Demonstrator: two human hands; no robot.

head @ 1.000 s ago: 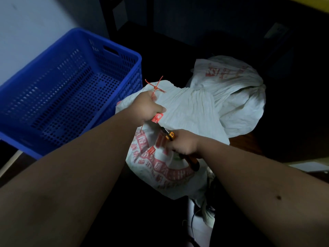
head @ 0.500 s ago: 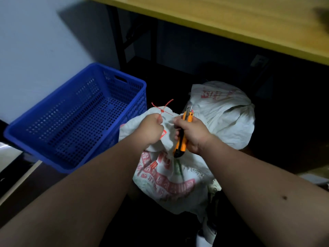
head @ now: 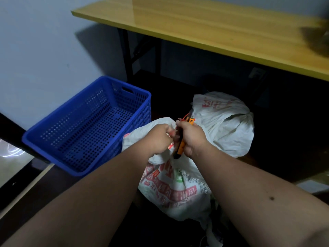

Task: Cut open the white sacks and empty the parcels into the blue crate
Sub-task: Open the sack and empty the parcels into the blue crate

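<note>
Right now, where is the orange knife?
In the head view it is just right of centre, the orange utility knife gripped upright in the right hand, close beside the left hand, above the near white sack.

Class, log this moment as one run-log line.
step: cutting red tie | left hand: grips near sack neck | right hand: holds orange cutter | blue crate: no parcels

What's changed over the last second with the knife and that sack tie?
The right hand swung the orange knife from under the left hand up to the red tie. Left hand still grips the near sack's neck; blue crate still empty.
</note>
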